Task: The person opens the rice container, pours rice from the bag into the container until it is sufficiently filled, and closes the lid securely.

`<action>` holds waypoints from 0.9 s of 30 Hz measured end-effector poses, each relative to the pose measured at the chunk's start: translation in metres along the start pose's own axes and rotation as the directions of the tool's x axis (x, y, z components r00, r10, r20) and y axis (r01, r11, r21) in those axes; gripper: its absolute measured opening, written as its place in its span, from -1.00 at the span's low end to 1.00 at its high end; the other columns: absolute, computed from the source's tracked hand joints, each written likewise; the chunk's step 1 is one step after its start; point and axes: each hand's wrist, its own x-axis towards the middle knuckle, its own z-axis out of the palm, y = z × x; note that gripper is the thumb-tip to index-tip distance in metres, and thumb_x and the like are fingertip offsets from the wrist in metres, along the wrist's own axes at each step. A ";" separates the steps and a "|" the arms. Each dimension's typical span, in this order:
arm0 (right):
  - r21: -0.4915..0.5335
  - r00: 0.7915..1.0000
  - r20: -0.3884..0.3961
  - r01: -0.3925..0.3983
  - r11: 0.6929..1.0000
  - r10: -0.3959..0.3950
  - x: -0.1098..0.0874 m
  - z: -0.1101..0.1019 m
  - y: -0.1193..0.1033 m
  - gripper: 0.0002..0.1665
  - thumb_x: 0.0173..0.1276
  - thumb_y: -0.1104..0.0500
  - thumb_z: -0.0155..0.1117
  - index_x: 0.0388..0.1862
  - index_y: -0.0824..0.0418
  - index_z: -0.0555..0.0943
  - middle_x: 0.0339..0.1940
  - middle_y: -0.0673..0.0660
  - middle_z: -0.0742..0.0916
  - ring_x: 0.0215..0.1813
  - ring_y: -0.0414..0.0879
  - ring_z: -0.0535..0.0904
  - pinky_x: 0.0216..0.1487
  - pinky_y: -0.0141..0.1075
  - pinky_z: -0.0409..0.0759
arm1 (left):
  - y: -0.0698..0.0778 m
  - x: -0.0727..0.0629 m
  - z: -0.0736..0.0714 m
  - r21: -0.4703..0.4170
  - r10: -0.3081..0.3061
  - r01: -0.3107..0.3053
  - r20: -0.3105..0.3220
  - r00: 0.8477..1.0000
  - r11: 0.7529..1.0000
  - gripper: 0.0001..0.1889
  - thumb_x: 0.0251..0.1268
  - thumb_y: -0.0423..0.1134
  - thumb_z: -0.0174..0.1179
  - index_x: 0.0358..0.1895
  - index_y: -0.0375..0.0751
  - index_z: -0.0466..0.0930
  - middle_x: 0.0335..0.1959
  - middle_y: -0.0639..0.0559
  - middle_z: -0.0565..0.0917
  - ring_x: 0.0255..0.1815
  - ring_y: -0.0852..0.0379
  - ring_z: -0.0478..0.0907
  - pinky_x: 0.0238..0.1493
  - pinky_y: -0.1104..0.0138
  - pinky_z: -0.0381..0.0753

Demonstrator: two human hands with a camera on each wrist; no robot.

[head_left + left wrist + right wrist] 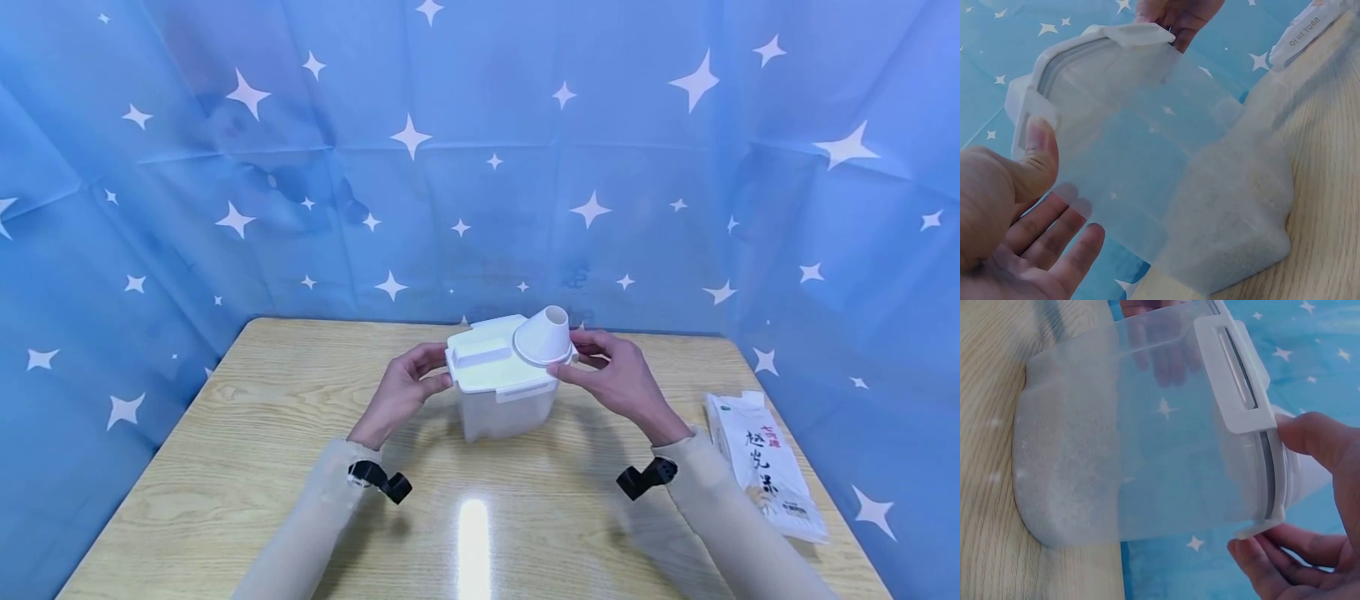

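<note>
A translucent rice storage container [506, 414] with a white lid stands on the table. In the left wrist view, whitish grains [1229, 212] fill its lower part. A white cone-shaped cup [542, 337] sits on the right part of the lid, narrow end up. My left hand [401, 390] grips the left end at the rim, thumb on a side latch [1038, 112] and other fingers lower against the wall. My right hand [618, 379] holds the right end, thumb on the lid edge beside the cone and fingers at the end latch [1260, 526].
A white rice bag [768, 471] with dark printed characters lies near the right edge of the wooden table [285, 417]. Behind the table hangs a blue curtain [480, 192] with white stars.
</note>
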 end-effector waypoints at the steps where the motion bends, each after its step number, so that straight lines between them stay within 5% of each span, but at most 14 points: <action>1: 0.005 1.000 0.001 -0.009 1.000 0.009 0.000 0.000 0.000 -0.14 0.23 -0.25 0.52 0.40 0.12 0.53 0.33 0.18 0.64 0.33 0.16 0.60 0.31 0.00 0.68 | 0.001 0.000 0.000 0.005 -0.001 0.001 -0.009 1.000 1.000 -0.50 0.33 -0.38 0.34 0.34 -0.17 0.53 0.31 -0.14 0.63 0.39 -0.08 0.54 0.28 0.27 0.67; 7: 0.039 0.999 0.005 -0.046 0.998 0.046 0.001 0.002 0.001 -0.17 0.20 -0.26 0.54 0.36 0.07 0.55 0.23 0.16 0.69 0.19 0.08 0.65 0.15 -0.17 0.73 | 0.003 0.000 0.001 0.007 -0.007 0.008 -0.029 1.000 1.000 -0.50 0.30 -0.42 0.35 0.31 -0.21 0.54 0.30 -0.18 0.64 0.37 -0.10 0.56 0.30 0.21 0.67; 14: 0.045 0.999 -0.002 -0.034 0.998 0.034 0.000 0.004 0.004 -0.19 0.23 -0.25 0.52 0.37 0.05 0.53 0.21 0.16 0.67 0.26 0.10 0.63 0.25 -0.08 0.71 | -0.001 0.001 0.000 -0.021 0.003 -0.003 -0.001 1.000 1.000 -0.49 0.33 -0.42 0.33 0.34 -0.24 0.51 0.32 -0.20 0.62 0.38 -0.11 0.54 0.28 0.31 0.67; 23: 0.041 0.999 0.045 0.006 0.999 -0.008 0.001 0.004 0.007 -0.17 0.29 -0.25 0.47 0.43 0.04 0.45 0.27 0.12 0.65 0.24 0.09 0.64 0.17 -0.10 0.74 | -0.008 0.002 -0.015 -0.110 0.067 -0.049 0.160 0.985 0.993 -0.43 0.38 -0.26 0.35 0.43 -0.11 0.43 0.40 -0.14 0.54 0.46 -0.09 0.45 0.35 0.25 0.63; 27: 0.002 0.998 0.054 0.029 1.000 -0.029 -0.003 0.004 0.003 -0.08 0.32 -0.23 0.45 0.53 0.07 0.35 0.41 0.16 0.57 0.34 0.14 0.58 0.33 0.01 0.66 | -0.014 0.002 -0.018 -0.163 0.095 -0.060 0.215 0.972 0.985 -0.41 0.43 -0.20 0.31 0.47 -0.08 0.39 0.39 -0.16 0.52 0.42 -0.04 0.48 0.35 0.26 0.63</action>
